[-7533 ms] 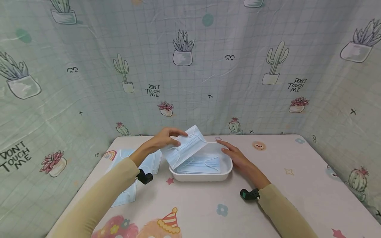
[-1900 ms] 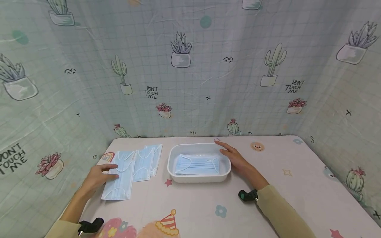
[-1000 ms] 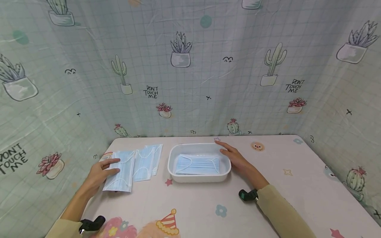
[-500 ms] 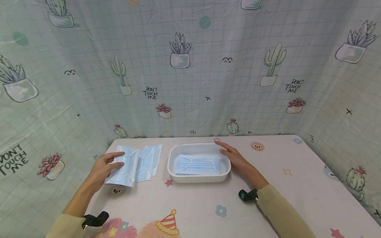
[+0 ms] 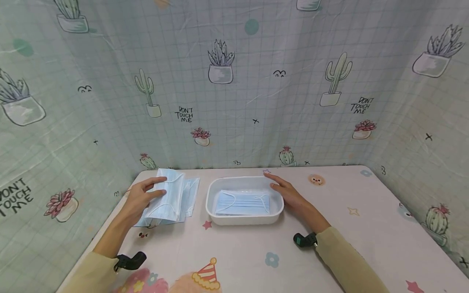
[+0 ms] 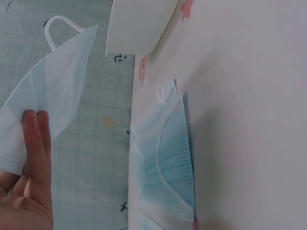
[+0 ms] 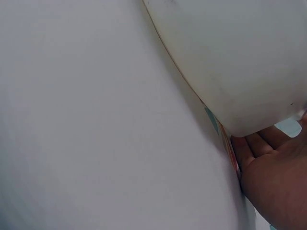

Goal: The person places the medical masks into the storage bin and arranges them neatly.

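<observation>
In the left half of the frame, the left hand [image 5: 141, 197] pinches a blue face mask [image 5: 171, 194] between thumb and fingers. In the left wrist view two of those fingers lie straight and pressed together on the mask, at the left of the frame, with a white ear loop standing out from its upper end. The held mask is tilted up above the table [image 5: 242, 256], in front of some loose masks [image 5: 192, 196] that lie on it; it covers part of them, so how many there are is hard to tell.

Near the middle of the frame, just right of the loose masks, is a white tub [image 5: 243, 221]. A pleated mask [image 5: 242, 203] lies flat inside it, two loops showing on top.

The right hand [image 5: 292, 195] rests against the tub's right end, forefinger and thumb straight and spread apart along the rim. Behind the table, a curtain [image 5: 256, 93] printed with potted cacti fills the upper frame.
</observation>
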A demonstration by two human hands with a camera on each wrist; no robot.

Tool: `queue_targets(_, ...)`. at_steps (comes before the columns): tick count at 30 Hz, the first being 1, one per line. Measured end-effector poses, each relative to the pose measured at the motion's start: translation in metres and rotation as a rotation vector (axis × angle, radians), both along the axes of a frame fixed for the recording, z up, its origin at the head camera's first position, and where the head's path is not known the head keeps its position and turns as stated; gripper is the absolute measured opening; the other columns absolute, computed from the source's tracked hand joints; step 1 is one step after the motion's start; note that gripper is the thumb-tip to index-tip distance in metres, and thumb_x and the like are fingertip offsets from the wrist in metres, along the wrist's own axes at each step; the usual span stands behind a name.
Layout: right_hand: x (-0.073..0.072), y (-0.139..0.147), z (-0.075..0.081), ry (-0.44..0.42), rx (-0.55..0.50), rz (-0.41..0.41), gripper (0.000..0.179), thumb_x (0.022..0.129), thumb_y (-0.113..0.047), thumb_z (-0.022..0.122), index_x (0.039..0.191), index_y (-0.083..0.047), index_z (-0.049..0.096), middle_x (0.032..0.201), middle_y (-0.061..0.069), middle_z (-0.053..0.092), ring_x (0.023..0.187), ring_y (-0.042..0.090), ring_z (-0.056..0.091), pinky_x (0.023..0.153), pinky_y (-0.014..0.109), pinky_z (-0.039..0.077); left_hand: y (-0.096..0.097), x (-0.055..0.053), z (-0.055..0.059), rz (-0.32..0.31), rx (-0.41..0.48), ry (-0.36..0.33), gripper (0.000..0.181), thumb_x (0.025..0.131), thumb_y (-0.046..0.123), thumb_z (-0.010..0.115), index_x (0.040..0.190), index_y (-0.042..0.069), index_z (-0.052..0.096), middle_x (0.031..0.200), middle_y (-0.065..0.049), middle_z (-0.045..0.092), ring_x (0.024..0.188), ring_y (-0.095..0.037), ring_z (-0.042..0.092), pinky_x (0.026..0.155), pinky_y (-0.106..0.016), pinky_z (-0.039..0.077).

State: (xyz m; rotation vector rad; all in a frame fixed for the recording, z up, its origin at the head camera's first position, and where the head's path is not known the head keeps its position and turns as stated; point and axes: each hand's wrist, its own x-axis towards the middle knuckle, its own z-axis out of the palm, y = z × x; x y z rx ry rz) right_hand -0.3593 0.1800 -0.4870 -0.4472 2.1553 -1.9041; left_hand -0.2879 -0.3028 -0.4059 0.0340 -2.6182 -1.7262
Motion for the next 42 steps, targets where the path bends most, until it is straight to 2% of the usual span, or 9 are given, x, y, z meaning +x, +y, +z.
queue_targets(6,-0.002,0.0,0.0,-0.014,0.01,0.005,0.052,0.111,-0.02,0.043,0.162,-0.019,0.036,0.176,0.006,0.005,0.163,0.034,0.0,0.128,0.062,0.006,0.014,-0.007,0.006,-0.04,0.008,0.023,0.057,0.097,0.01,0.067,0.151,0.003,0.05,0.173,-0.017,0.019,0.159,-0.043,0.014,0.112,-0.085,0.015)
queue_targets(9,-0.002,0.0,0.0,-0.012,0.005,0.006,0.052,0.111,-0.02,0.043,0.162,-0.019,0.036,0.176,0.007,0.005,0.163,0.033,0.0,0.128,0.062,0.005,0.023,-0.011,0.009,-0.055,0.028,0.029,0.056,0.097,0.01,0.067,0.15,0.004,0.051,0.172,-0.016,0.021,0.159,-0.042,0.016,0.113,-0.084,0.015)
queue_targets(15,-0.002,0.0,-0.001,-0.007,0.005,0.006,0.051,0.111,-0.019,0.042,0.162,-0.018,0.036,0.176,0.007,0.006,0.163,0.033,-0.001,0.128,0.063,0.004,0.042,-0.018,0.013,-0.099,0.111,0.029,0.056,0.097,0.009,0.067,0.15,0.004,0.05,0.168,-0.017,0.03,0.145,-0.04,0.035,0.118,-0.078,0.018)
queue_targets(23,-0.002,-0.002,-0.001,-0.001,0.009,0.0,0.051,0.111,-0.018,0.042,0.162,-0.019,0.037,0.176,0.008,0.006,0.163,0.033,0.0,0.129,0.062,0.004,0.067,-0.028,0.016,-0.134,0.129,0.01,0.055,0.095,0.009,0.07,0.148,0.004,0.054,0.167,-0.015,0.034,0.151,-0.039,0.03,0.114,-0.084,0.011)
queue_targets(28,-0.002,-0.003,-0.002,-0.005,0.004,-0.006,0.051,0.111,-0.019,0.042,0.162,-0.019,0.037,0.176,0.008,0.005,0.163,0.034,0.001,0.129,0.061,0.007,0.083,-0.035,0.018,-0.151,0.111,0.004,0.055,0.095,0.011,0.07,0.147,0.008,0.056,0.166,-0.013,0.037,0.152,-0.039,0.031,0.115,-0.081,0.019)
queue_targets(31,-0.002,-0.003,-0.002,-0.012,0.003,-0.009,0.051,0.111,-0.019,0.042,0.161,-0.019,0.037,0.176,0.007,0.005,0.163,0.034,0.002,0.129,0.061,0.006,0.092,-0.037,0.019,-0.165,0.114,-0.002,0.055,0.094,0.011,0.072,0.147,0.01,0.057,0.164,-0.012,0.041,0.147,-0.036,0.038,0.117,-0.074,0.029)
queue_targets(36,-0.002,-0.002,-0.002,-0.014,0.006,-0.014,0.051,0.111,-0.019,0.043,0.161,-0.019,0.037,0.176,0.007,0.006,0.163,0.034,0.003,0.129,0.061,0.007,0.108,-0.041,0.02,-0.193,0.086,-0.004,0.056,0.091,0.012,0.075,0.145,0.015,0.06,0.158,-0.011,0.05,0.135,-0.032,0.051,0.107,-0.051,0.049)
queue_targets(39,-0.002,-0.001,-0.002,-0.015,0.002,-0.011,0.051,0.111,-0.02,0.043,0.162,-0.019,0.037,0.176,0.007,0.006,0.163,0.034,0.003,0.129,0.06,0.008,0.118,-0.047,0.019,-0.207,0.054,0.005,0.056,0.089,0.013,0.078,0.142,0.015,0.063,0.159,-0.01,0.049,0.139,-0.031,0.048,0.11,-0.05,0.048)
queue_targets(42,-0.002,0.001,-0.003,-0.012,-0.004,-0.005,0.051,0.111,-0.02,0.043,0.162,-0.019,0.037,0.176,0.007,0.005,0.163,0.034,0.003,0.129,0.06,0.008,0.127,-0.053,0.016,-0.228,0.029,0.008,0.055,0.086,0.012,0.08,0.139,0.015,0.065,0.16,-0.01,0.047,0.147,-0.032,0.041,0.12,-0.056,0.038)
